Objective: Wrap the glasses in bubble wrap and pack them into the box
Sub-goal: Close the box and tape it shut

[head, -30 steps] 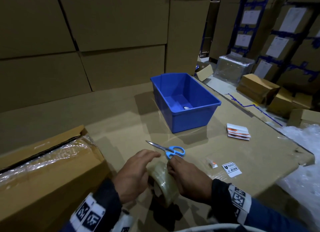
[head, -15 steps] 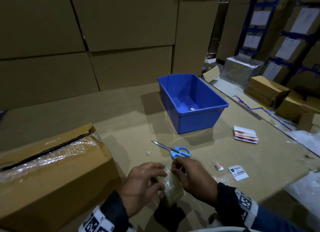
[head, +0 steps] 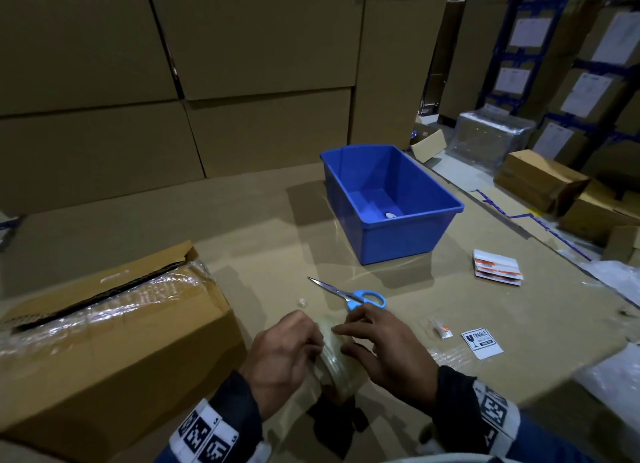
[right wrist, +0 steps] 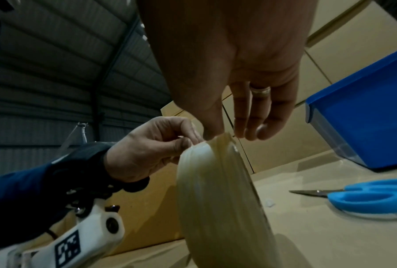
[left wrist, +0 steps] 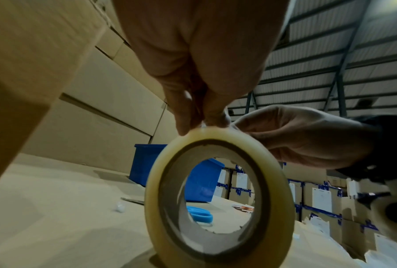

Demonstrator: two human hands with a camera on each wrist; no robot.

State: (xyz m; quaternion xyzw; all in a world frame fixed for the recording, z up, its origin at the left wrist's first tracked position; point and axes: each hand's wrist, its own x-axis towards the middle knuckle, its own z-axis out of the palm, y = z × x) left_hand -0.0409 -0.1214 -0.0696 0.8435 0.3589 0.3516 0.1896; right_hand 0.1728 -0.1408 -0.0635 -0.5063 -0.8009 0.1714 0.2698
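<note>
tape roll upright between both hands' fingertips

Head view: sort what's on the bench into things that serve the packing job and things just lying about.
In use or serving the job:
- tape roll, standing on edge, left hand and right hand picking at its top
- cardboard box, plastic film in its opening
- scissors

Lying about:
- blue bin
- fragile sticker
- label stack
</note>
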